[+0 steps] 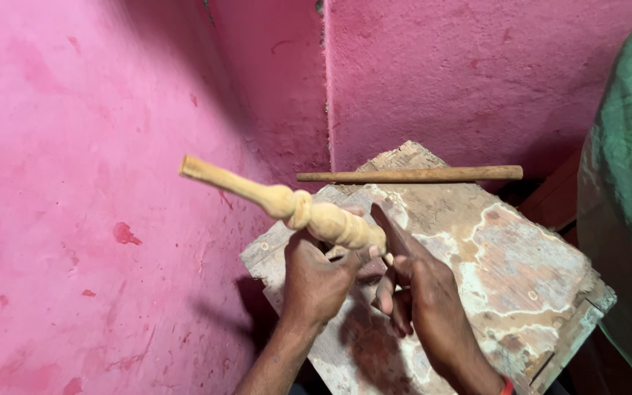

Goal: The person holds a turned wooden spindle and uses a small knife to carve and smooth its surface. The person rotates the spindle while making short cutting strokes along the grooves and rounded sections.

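Note:
My left hand (316, 281) grips the thick end of a pale turned wooden spindle (279, 201) that points up and to the left, over the pink wall. My right hand (422, 292) is beside it, holding a thin dark flat tool (391, 230) whose tip rests against the spindle's thick end. Both hands hover above a worn, stained wooden board (506, 256). A red band shows at my right wrist.
A plain brown wooden rod (411, 175) lies across the board's far edge, against the pink wall (74, 183). A green cloth (627, 183) hangs at the right. Dark wooden pieces show below the cloth, right of the board.

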